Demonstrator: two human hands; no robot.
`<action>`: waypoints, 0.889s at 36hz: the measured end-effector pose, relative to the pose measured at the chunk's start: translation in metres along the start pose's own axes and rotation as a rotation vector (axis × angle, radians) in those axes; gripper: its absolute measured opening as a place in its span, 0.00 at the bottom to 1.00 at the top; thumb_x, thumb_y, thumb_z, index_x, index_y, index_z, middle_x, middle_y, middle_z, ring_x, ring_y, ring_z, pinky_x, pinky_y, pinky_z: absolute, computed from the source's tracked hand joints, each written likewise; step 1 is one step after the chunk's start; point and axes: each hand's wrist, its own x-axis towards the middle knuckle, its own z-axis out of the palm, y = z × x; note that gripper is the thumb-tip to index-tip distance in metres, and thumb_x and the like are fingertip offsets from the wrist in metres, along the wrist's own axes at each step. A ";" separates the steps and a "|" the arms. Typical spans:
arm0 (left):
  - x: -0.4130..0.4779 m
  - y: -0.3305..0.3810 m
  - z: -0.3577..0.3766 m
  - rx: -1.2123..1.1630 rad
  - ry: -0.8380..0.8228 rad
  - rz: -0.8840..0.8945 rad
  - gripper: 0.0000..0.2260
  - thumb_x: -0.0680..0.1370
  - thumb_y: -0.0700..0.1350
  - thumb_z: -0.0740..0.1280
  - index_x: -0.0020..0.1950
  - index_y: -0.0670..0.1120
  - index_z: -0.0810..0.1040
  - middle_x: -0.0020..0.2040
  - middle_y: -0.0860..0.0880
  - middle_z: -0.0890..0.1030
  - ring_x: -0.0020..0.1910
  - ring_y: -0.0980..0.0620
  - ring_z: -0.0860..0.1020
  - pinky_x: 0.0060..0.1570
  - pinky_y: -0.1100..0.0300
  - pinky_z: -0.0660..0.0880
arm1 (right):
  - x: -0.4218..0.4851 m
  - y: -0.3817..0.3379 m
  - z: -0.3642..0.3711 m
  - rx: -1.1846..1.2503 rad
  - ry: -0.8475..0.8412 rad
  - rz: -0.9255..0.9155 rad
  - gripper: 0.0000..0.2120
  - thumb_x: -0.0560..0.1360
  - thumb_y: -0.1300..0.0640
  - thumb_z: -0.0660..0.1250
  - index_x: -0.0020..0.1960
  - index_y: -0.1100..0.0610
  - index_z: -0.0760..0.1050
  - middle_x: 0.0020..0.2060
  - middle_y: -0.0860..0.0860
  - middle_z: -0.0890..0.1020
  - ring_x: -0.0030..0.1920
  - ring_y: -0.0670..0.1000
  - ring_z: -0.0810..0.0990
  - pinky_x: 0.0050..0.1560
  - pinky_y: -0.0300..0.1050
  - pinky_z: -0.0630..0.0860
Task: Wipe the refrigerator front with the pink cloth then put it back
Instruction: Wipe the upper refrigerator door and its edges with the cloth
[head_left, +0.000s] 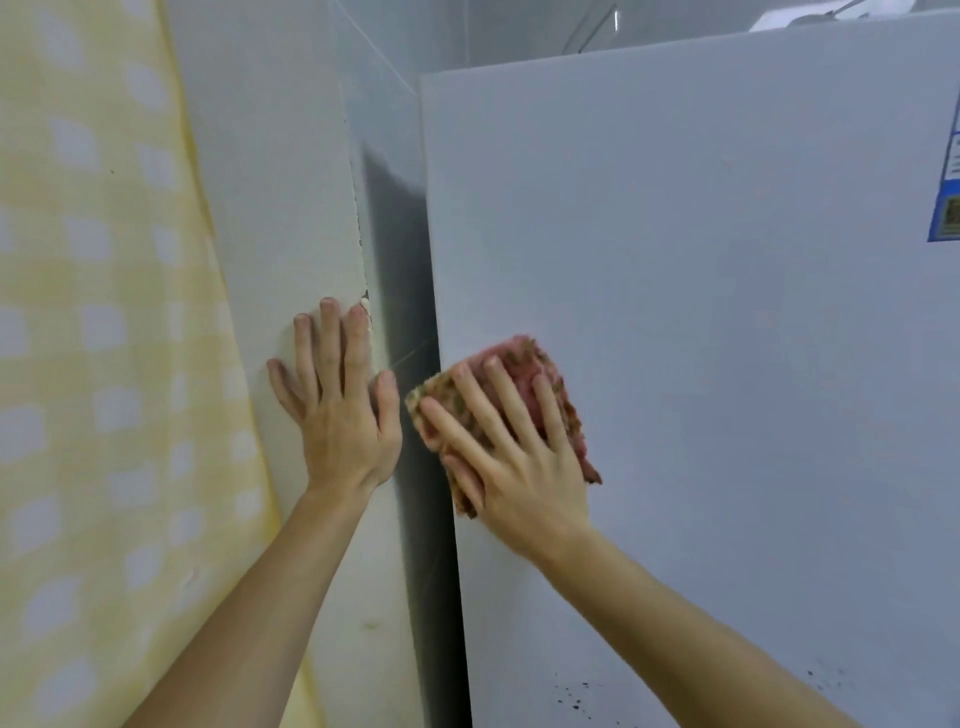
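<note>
Nearest the camera, two bare forearms reach up and forward from the bottom edge, and dark specks (574, 699) dot the white panel low down between them. The right hand (511, 457) lies flat with its fingers straight and spread, pressing the pink cloth (524, 364) against the refrigerator front (727, 364); the cloth is folded into a pad beneath the palm, showing past the fingertips above and at both sides, with its long axis running up and to the left along the fingers. It sits just beside the door's left edge, so nearly all the unwiped panel appears to lie to its right and above, and the next stroke most likely has to travel that way, or down toward the specks. The left hand (340, 410) rests open and flat on the white wall (270, 182) just across the dark gap from the door, fingers straight, holding nothing, seemingly a brace; it is well placed for steadying but the right hand alone has the cloth. Farther off, a yellow patterned curtain (93, 312) hangs left, and a blue label (948, 208) sits at the door's far right edge.
</note>
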 end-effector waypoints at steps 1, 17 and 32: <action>0.000 0.000 0.000 0.007 0.006 0.002 0.28 0.86 0.50 0.52 0.86 0.48 0.53 0.86 0.44 0.53 0.85 0.40 0.50 0.77 0.27 0.47 | -0.021 -0.004 0.003 -0.014 -0.029 -0.047 0.27 0.87 0.44 0.55 0.85 0.45 0.57 0.84 0.54 0.57 0.84 0.59 0.54 0.83 0.64 0.48; -0.019 0.062 -0.004 -0.112 0.006 0.044 0.26 0.85 0.50 0.56 0.84 0.49 0.62 0.85 0.43 0.56 0.84 0.42 0.53 0.80 0.35 0.49 | -0.017 0.125 -0.043 -0.071 0.138 0.108 0.24 0.88 0.50 0.57 0.83 0.51 0.63 0.82 0.53 0.64 0.83 0.57 0.60 0.83 0.58 0.55; -0.031 0.115 0.002 -0.064 -0.007 0.165 0.27 0.84 0.52 0.58 0.83 0.47 0.65 0.84 0.40 0.58 0.84 0.38 0.55 0.80 0.35 0.52 | -0.059 0.145 -0.049 -0.075 0.135 0.263 0.25 0.87 0.48 0.57 0.83 0.50 0.63 0.82 0.59 0.62 0.82 0.64 0.59 0.82 0.64 0.52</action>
